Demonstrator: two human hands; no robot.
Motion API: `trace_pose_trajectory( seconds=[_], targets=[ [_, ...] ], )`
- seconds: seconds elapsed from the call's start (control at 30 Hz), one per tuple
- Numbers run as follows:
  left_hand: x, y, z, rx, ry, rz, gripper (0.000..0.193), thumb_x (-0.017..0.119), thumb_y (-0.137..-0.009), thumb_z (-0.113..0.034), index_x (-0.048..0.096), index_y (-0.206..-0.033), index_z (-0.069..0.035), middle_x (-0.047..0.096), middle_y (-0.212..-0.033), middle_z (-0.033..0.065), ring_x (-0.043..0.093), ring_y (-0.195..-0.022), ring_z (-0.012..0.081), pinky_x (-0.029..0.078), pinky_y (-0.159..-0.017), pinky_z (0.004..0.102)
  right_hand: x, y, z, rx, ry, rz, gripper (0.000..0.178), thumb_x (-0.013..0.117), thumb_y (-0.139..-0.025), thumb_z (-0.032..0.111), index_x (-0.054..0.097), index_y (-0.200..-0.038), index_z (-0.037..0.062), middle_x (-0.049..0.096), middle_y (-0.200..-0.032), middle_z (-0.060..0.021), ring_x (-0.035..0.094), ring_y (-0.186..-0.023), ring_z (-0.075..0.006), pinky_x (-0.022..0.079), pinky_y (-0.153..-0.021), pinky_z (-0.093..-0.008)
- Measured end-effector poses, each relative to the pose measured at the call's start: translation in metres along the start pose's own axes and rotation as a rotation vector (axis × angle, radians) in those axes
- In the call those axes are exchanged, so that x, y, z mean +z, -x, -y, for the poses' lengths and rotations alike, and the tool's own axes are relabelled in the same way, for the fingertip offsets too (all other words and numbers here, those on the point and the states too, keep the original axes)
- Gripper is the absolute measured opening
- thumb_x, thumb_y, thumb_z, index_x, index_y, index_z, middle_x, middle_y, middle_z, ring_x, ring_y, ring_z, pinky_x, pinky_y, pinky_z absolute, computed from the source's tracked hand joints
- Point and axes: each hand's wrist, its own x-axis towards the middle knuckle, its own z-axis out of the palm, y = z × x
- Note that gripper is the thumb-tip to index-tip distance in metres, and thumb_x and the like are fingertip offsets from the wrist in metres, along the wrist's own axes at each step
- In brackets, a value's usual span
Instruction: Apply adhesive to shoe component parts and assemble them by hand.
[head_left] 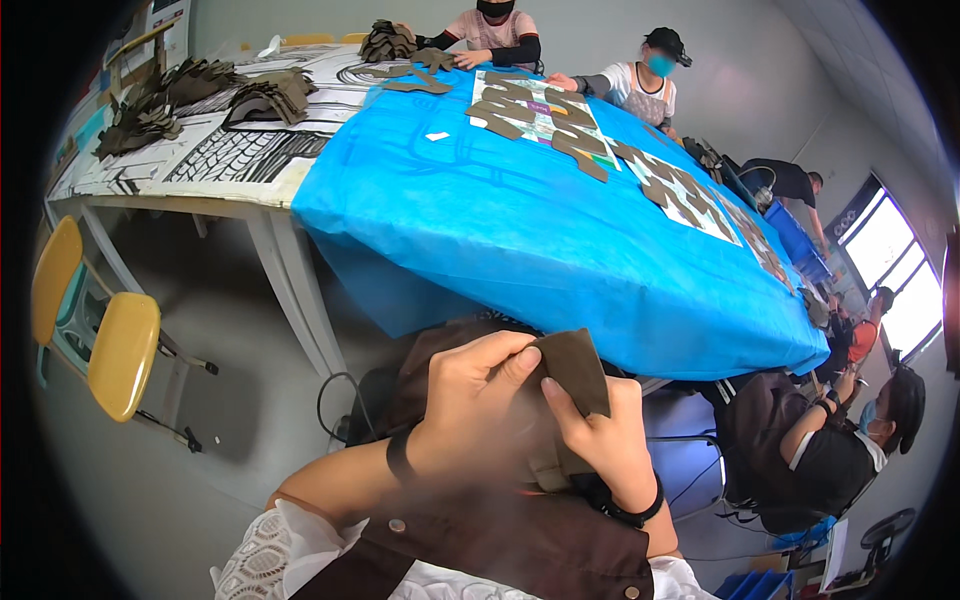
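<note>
Head view: a dark olive-brown fabric piece (575,365) sits between the hands, its matte face smooth and its outer edges nearly straight, meeting in a crisp corner at the top. The left hand (475,385) pinches the near-left edge between thumb and bent forefinger. The right hand (605,430) grips the opposite side, thumb pressed along the face, the other fingers mostly hidden. Below the fabric, the space between the palms is blurred, so its lower outline cannot be told.

Nearer the body than the hands is a dark brown apron (520,545) with round metallic snaps, flanked by a white openwork lace sleeve (275,545) to the left. Beyond the hands stretches a counter (420,215) under thin blue sheeting, faintly creased, its edge draping down. Flat, wavy-edged brown cutouts (580,155) lie on it in rows. Far to the left of the hands, ruffled stacks (272,97) of similar brown pieces rest on a white, black-patterned cover (240,160).
</note>
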Motion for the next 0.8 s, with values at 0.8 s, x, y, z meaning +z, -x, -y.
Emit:
trace_pose_trajectory(
  seconds=[0.8],
  targets=[
    [-0.014,-0.012,-0.016,-0.126,0.14,0.164,0.02,0.068,-0.094,-0.017,0.07,-0.093,0.003,0.066,-0.083,0.0029,0.057,-0.075,0.0063,0.044,-0.066,0.0229,-0.008,0.005,0.005,0.176,-0.728,-0.105,0.019,0.068,-0.093,0.018,0.062,-0.093,0.0007,0.055,-0.08,0.0012,0.049,-0.074,-0.0078,0.039,-0.066,-0.0258]
  ],
)
